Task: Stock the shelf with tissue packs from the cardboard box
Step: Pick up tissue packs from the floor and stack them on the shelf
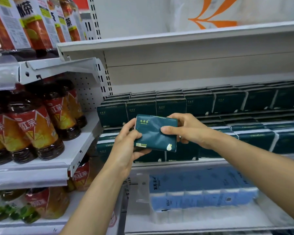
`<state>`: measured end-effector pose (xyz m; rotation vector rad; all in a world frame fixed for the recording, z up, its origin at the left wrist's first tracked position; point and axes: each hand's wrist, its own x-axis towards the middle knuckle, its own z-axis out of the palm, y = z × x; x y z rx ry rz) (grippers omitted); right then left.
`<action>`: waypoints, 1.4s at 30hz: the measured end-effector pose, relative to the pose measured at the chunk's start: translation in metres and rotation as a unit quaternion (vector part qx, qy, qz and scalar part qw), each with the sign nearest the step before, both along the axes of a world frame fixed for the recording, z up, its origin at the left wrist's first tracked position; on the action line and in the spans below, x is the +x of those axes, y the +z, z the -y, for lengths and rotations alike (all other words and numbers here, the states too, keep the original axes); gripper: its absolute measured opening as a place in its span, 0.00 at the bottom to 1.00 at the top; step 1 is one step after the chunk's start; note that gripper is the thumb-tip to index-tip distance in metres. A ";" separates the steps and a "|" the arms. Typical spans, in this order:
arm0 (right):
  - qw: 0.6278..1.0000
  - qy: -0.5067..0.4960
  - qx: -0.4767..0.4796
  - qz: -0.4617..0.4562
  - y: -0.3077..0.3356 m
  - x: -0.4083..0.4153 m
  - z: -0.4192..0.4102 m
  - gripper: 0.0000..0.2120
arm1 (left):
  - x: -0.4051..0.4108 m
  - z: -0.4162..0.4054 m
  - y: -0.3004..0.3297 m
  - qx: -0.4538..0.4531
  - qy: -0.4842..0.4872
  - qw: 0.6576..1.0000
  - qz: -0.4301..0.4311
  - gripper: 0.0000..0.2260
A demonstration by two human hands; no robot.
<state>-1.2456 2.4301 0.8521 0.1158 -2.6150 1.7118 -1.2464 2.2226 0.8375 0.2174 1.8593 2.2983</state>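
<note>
Both hands, left hand (126,143) and right hand (185,129), pinch a dark green tissue pack (157,133) by its ends before the shelf's (176,164) left front edge; the slick, yielding wrapper may slip, or topple the stocked packs (200,102) on insertion

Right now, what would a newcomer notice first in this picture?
First, the dark green tissue pack at the centre, held by the left hand and the right hand. Behind it, rows of the same stocked packs fill the shelf. At the left stand red-labelled tea bottles.
</note>
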 end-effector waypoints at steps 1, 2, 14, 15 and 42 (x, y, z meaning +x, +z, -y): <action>1.000 -0.005 -0.012 -0.003 0.001 -0.001 -0.006 0.13 | -0.001 -0.006 0.001 -0.004 -0.006 1.000 -0.005 0.19; 1.000 -0.010 -0.019 -0.014 0.003 -0.002 -0.012 0.12 | -0.003 -0.011 0.002 -0.008 -0.010 1.000 -0.011 0.19; 0.969 -0.200 0.064 -0.129 0.024 -0.020 -0.169 0.21 | -0.049 -0.074 0.011 -0.053 0.013 0.997 -0.052 0.11; 0.969 -0.197 0.066 -0.130 0.023 -0.021 -0.175 0.20 | -0.050 -0.078 0.010 -0.054 0.010 0.997 -0.047 0.11; 0.910 -0.215 0.318 -0.159 -0.001 -0.070 -0.192 0.23 | -0.084 -0.142 -0.005 -0.085 -0.022 0.996 -0.015 0.17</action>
